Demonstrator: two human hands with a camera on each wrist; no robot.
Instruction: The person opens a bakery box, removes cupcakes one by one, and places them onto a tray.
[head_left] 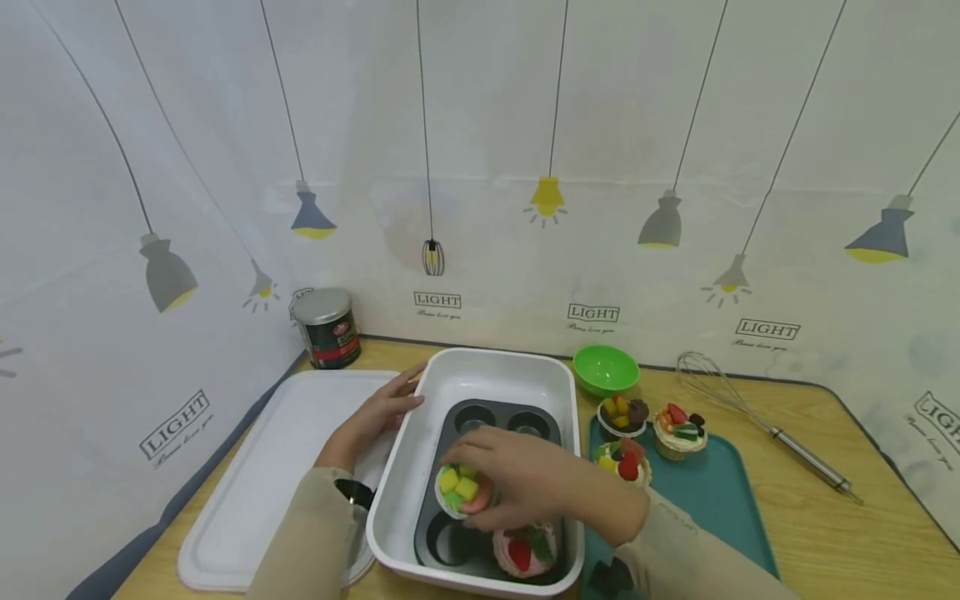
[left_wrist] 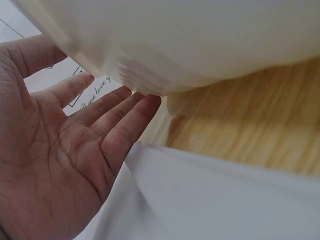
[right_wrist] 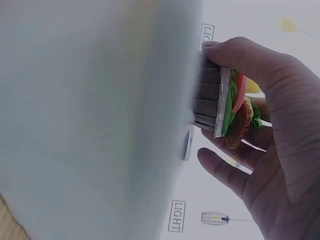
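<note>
A white tub holds a dark muffin tin. My right hand grips a cupcake topped with yellow cubes and green pieces, over the tin's left middle cup. In the right wrist view, thumb and fingers are around the cupcake at its grey pleated wrapper and topping; the tub's blurred wall covers part of it. A pink cupcake with a strawberry sits in the tin's near right cup. Outside the tub's left wall, my left hand has its extended fingertips against the tub.
Left of the tub lies a white lid, with a dark can behind. To the right, a teal tray bears several cupcakes, including a strawberry one. A green bowl and a whisk are nearby.
</note>
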